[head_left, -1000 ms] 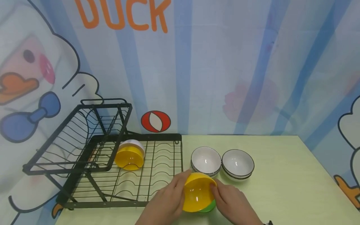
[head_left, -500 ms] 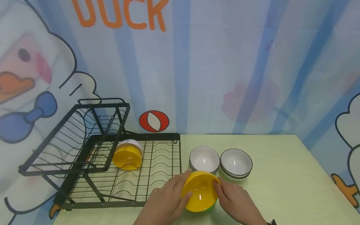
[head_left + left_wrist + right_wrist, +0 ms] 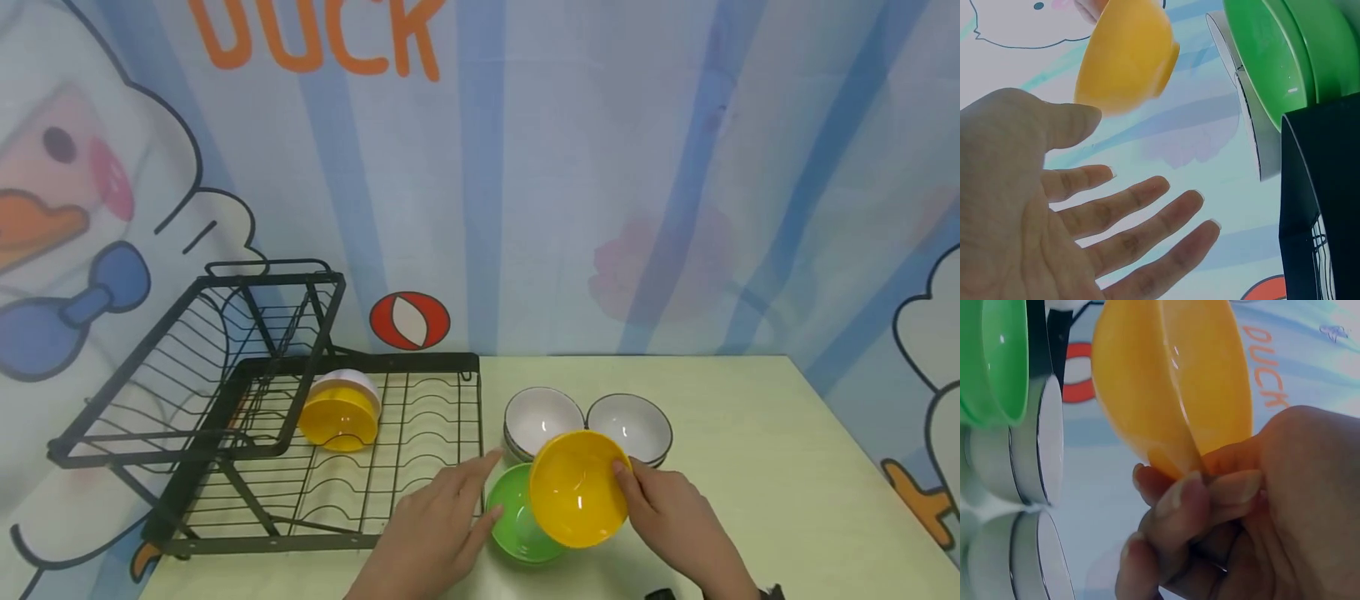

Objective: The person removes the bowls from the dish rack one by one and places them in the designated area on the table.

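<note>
My right hand [image 3: 675, 512] pinches the rim of a yellow bowl [image 3: 579, 490], thumb inside and fingers behind. The bowl is tilted with its inside towards the head camera, and the right wrist view shows it lifted off the table. Left of it, my left hand [image 3: 435, 525] has its fingers spread and holds nothing; in the left wrist view a gap parts them from the yellow bowl [image 3: 1127, 56]. Between the hands a green bowl [image 3: 521, 521] stands on the table, partly behind the yellow one. The left wrist view shows a second green bowl [image 3: 1329, 47] stacked with it.
Behind stand two stacks of white bowls with dark rims, the left stack [image 3: 542, 417] and the right stack [image 3: 632, 425]. At left a black two-tier dish rack [image 3: 330, 546] holds another yellow bowl [image 3: 341, 421] and a white bowl [image 3: 352, 379], both on edge. A printed curtain hangs behind the table.
The left hand has let go of the yellow bowl. My right hand has carried that bowl to the right, away from above the green bowl, which now shows more.
</note>
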Demonstrator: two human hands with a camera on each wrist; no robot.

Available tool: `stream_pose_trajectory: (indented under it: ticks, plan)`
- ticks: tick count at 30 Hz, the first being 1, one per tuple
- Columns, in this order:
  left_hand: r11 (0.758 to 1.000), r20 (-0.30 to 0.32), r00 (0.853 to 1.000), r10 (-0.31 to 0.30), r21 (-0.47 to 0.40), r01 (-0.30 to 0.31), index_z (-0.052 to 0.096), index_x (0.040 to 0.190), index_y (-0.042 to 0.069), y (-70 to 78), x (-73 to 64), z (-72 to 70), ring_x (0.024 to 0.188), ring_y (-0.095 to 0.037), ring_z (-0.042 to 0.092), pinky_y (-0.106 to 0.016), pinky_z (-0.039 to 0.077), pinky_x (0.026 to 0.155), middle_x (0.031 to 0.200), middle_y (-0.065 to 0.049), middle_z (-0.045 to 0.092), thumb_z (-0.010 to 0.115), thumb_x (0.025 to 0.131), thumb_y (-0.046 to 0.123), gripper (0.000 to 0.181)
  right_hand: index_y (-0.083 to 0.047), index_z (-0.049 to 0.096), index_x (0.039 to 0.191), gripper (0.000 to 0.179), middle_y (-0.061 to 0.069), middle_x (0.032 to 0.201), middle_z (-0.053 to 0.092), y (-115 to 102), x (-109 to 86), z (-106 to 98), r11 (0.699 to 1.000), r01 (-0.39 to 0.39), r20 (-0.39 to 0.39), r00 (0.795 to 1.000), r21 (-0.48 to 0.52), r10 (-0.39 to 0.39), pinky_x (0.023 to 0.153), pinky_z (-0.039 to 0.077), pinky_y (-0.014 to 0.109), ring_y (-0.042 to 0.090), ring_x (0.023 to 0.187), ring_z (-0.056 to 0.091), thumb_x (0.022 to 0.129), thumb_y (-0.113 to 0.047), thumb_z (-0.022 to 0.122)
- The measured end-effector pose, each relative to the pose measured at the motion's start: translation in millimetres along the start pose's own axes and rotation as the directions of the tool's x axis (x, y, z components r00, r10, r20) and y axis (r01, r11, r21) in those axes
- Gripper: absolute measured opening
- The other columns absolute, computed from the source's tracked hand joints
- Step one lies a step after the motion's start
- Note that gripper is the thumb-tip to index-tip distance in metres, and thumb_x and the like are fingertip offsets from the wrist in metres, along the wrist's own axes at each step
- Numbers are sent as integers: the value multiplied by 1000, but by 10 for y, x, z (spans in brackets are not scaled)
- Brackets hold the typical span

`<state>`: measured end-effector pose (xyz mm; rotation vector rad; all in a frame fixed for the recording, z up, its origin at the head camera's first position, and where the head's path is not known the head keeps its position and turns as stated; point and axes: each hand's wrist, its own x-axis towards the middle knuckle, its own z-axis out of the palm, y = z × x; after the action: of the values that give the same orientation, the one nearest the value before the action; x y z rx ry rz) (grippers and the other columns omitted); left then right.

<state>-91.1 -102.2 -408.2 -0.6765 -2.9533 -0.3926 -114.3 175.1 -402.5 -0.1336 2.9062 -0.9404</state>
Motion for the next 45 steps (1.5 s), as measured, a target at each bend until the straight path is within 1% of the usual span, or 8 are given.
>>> stream_pose_trajectory:
  ticks: [5, 12, 19, 22, 29, 32, 38, 45]
  plan:
    - [999, -91, 995, 42, 16, -41, 30, 156, 21, -40, -24, 15, 127, -19, 58, -41, 56, 98, 147, -1, 53, 49, 102, 43, 62, -15, 59, 87, 34, -3, 60, 46, 109, -2, -99, 1000, -13, -16, 1000, -20, 12, 50, 31, 21, 9, 52, 38, 106, -39, 43]
    - [1000, -74, 997, 10, 13, -9, 33, 154, 22, -74, -24, 3, 130, -20, 56, -43, 54, 99, 147, 0, 53, 49, 102, 42, 59, -15, 63, 89, 40, -3, 60, 50, 235, -19, -205, 997, -46, -16, 999, -61, 45, 51, 33, 23, 12, 53, 43, 105, -45, 41]
    - [998, -91, 995, 29, 50, -24, 39, 151, 21, -89, -11, -17, 125, -18, 59, -40, 56, 97, 140, -1, 57, 49, 102, 42, 54, -15, 59, 82, 49, -1, 60, 49, 337, -6, -283, 993, -71, 18, 997, -95, 73, 51, 33, 25, 14, 53, 43, 105, -52, 36]
    - [999, -66, 998, 17, 44, -14, 41, 150, 22, -87, 1, -31, 124, -18, 58, -40, 55, 97, 139, 0, 58, 49, 102, 41, 52, -15, 58, 80, 51, 0, 61, 49, 373, 5, -291, 989, -99, 33, 994, -112, 103, 52, 33, 27, 15, 55, 45, 104, -53, 34]
    - [999, -2, 1000, -14, 48, 14, 39, 152, 23, -84, 23, -61, 127, -19, 56, -42, 52, 102, 141, 1, 56, 46, 103, 43, 53, -14, 68, 98, 50, -1, 64, 54, 454, 31, -296, 985, -129, 68, 988, -111, 137, 56, 37, 29, 15, 60, 49, 104, -53, 38]
    - [999, -8, 1000, -8, 51, 8, 39, 152, 24, -90, 28, -49, 128, -19, 55, -41, 51, 104, 141, 1, 56, 45, 103, 43, 52, -14, 69, 99, 45, -1, 65, 55, 492, 39, -295, 985, -132, 72, 987, -112, 141, 55, 37, 29, 15, 60, 49, 104, -49, 41]
    - [998, -67, 998, 15, 66, -11, 41, 151, 23, -106, 9, -31, 129, -17, 54, -40, 51, 106, 138, 2, 58, 42, 104, 44, 51, -14, 66, 90, 43, 0, 64, 53, 538, 62, -287, 980, -149, 91, 983, -132, 161, 54, 34, 29, 16, 59, 47, 103, -47, 42]
    - [997, -70, 997, 12, 74, -7, 40, 151, 22, -121, 0, -34, 129, -18, 54, -39, 50, 107, 137, 2, 58, 43, 104, 43, 52, -12, 70, 107, 50, -1, 67, 56, 557, 95, -252, 973, -174, 119, 974, -153, 193, 56, 37, 31, 16, 62, 50, 102, -53, 41]
